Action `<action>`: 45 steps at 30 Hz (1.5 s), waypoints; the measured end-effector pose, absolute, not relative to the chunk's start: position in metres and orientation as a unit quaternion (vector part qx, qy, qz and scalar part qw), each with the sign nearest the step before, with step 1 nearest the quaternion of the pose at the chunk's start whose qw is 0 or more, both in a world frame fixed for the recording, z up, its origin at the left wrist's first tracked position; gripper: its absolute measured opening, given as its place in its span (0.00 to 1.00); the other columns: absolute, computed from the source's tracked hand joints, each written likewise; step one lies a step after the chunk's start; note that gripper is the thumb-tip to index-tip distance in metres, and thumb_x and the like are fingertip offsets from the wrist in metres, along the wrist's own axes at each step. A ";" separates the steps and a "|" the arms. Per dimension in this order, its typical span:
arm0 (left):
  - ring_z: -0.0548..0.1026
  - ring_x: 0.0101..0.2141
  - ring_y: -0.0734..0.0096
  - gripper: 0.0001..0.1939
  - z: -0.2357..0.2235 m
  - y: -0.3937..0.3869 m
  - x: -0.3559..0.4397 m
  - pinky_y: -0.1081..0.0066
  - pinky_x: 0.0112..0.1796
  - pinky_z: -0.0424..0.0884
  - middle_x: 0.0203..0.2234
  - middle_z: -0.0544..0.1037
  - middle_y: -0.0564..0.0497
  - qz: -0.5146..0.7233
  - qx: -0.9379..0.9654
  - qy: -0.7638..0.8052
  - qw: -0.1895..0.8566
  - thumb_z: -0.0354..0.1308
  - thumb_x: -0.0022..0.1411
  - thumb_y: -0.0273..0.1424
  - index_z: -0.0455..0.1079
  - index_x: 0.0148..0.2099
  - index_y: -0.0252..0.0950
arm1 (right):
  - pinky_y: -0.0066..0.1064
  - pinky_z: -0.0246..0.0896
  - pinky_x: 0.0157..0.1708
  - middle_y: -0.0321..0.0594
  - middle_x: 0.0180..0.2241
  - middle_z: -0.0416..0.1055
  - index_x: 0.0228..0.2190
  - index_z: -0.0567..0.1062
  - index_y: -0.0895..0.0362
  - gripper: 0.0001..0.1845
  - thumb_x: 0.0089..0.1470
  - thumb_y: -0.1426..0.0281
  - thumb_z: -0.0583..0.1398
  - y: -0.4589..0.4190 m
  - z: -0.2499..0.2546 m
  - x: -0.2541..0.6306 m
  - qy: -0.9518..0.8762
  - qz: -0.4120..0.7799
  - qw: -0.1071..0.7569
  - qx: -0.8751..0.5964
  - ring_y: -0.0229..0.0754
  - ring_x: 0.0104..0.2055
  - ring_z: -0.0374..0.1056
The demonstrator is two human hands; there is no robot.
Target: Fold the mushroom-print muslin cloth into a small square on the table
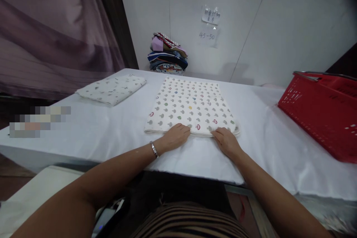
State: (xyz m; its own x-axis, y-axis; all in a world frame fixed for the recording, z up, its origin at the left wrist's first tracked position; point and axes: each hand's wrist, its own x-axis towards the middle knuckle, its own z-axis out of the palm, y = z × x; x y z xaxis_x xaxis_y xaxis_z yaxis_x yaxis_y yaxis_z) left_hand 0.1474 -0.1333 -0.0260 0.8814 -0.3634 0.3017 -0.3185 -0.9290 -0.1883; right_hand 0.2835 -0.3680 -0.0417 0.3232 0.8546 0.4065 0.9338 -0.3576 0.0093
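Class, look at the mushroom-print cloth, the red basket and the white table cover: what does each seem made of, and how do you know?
Mushroom-print cloth: fabric, perhaps cotton; matte, folded in soft layers.
Red basket: probably moulded plastic; even colour, stiff walls with cut-out holes.
White table cover: fabric, perhaps satin-like; slight sheen, soft wrinkles, fibre uncertain.

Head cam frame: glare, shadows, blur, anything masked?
Head view: small glare spots on the plastic-covered wall signs; head view: soft shadow on the wall left of the red basket; head view: top-right corner darkened, pixelated patch at frame left; head view: mushroom-print cloth legible, little blur on left hand or right hand.
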 end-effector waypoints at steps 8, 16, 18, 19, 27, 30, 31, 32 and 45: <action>0.66 0.31 0.70 0.10 -0.025 -0.135 0.148 0.68 0.37 0.62 0.30 0.71 0.50 -0.156 -0.973 0.162 0.056 0.44 0.61 0.18 0.64 0.35 0.34 | 0.35 0.56 0.35 0.44 0.35 0.70 0.40 0.73 0.56 0.14 0.61 0.72 0.49 -0.369 -0.043 0.285 -0.562 -0.171 0.131 -0.799 0.45 0.38 0.62; 0.69 0.37 0.69 0.05 -0.020 -0.138 0.146 0.68 0.38 0.63 0.33 0.73 0.51 -0.135 -0.985 0.098 -0.052 0.49 0.62 0.26 0.65 0.38 0.37 | 0.37 0.60 0.35 0.45 0.36 0.70 0.42 0.74 0.55 0.15 0.61 0.69 0.49 -0.371 -0.044 0.287 -0.561 -0.168 0.194 -0.787 0.45 0.38 0.64; 0.68 0.38 0.68 0.05 -0.019 -0.138 0.145 0.68 0.38 0.64 0.35 0.73 0.51 -0.136 -0.984 0.089 -0.078 0.53 0.61 0.32 0.65 0.40 0.37 | 0.37 0.61 0.36 0.45 0.36 0.71 0.42 0.74 0.55 0.14 0.61 0.69 0.50 -0.371 -0.045 0.288 -0.559 -0.162 0.203 -0.788 0.45 0.38 0.65; 0.68 0.38 0.67 0.07 -0.019 -0.139 0.145 0.67 0.37 0.64 0.35 0.73 0.51 -0.135 -0.984 0.086 -0.080 0.54 0.61 0.34 0.65 0.40 0.37 | 0.38 0.62 0.36 0.45 0.37 0.71 0.42 0.74 0.55 0.14 0.61 0.69 0.50 -0.372 -0.044 0.288 -0.558 -0.159 0.205 -0.788 0.45 0.39 0.65; 0.68 0.36 0.65 0.05 -0.017 -0.150 0.151 0.65 0.36 0.63 0.34 0.71 0.48 -0.122 -0.989 0.086 0.009 0.48 0.63 0.26 0.64 0.34 0.35 | 0.36 0.62 0.38 0.44 0.37 0.71 0.42 0.73 0.55 0.13 0.60 0.71 0.51 -0.372 -0.041 0.287 -0.556 -0.150 0.213 -0.789 0.44 0.40 0.65; 0.68 0.35 0.65 0.07 -0.018 -0.150 0.152 0.64 0.36 0.63 0.33 0.71 0.47 -0.124 -0.988 0.086 0.028 0.47 0.59 0.21 0.64 0.34 0.34 | 0.36 0.61 0.37 0.44 0.37 0.71 0.42 0.74 0.54 0.13 0.60 0.71 0.51 -0.372 -0.042 0.287 -0.564 -0.162 0.196 -0.786 0.44 0.39 0.65; 0.68 0.35 0.64 0.07 -0.019 -0.149 0.152 0.64 0.36 0.63 0.33 0.71 0.46 -0.129 -0.987 0.091 0.031 0.48 0.59 0.20 0.64 0.34 0.34 | 0.36 0.61 0.36 0.45 0.37 0.71 0.42 0.74 0.55 0.13 0.60 0.70 0.51 -0.372 -0.042 0.287 -0.566 -0.167 0.187 -0.785 0.45 0.39 0.65; 0.68 0.35 0.64 0.07 -0.019 -0.148 0.152 0.63 0.36 0.63 0.33 0.71 0.46 -0.135 -0.986 0.097 0.033 0.48 0.58 0.20 0.64 0.34 0.34 | 0.35 0.60 0.36 0.45 0.37 0.71 0.42 0.74 0.55 0.13 0.60 0.70 0.51 -0.372 -0.043 0.287 -0.568 -0.170 0.177 -0.785 0.45 0.39 0.65; 0.69 0.36 0.65 0.05 -0.018 -0.143 0.152 0.66 0.38 0.65 0.33 0.72 0.48 -0.121 -0.987 0.101 0.000 0.49 0.59 0.24 0.66 0.35 0.34 | 0.35 0.54 0.38 0.45 0.39 0.70 0.43 0.70 0.57 0.13 0.59 0.75 0.51 -0.340 -0.023 0.260 -0.595 -0.146 0.071 -0.787 0.45 0.40 0.62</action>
State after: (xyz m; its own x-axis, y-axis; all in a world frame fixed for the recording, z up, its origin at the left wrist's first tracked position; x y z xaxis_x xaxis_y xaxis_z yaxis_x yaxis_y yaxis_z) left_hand 0.1517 -0.1435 -0.0176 0.9500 -0.1999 0.2398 -0.1997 -0.9795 -0.0255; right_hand 0.2605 -0.3401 -0.0229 0.2482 0.9162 0.3146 0.9578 -0.2808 0.0620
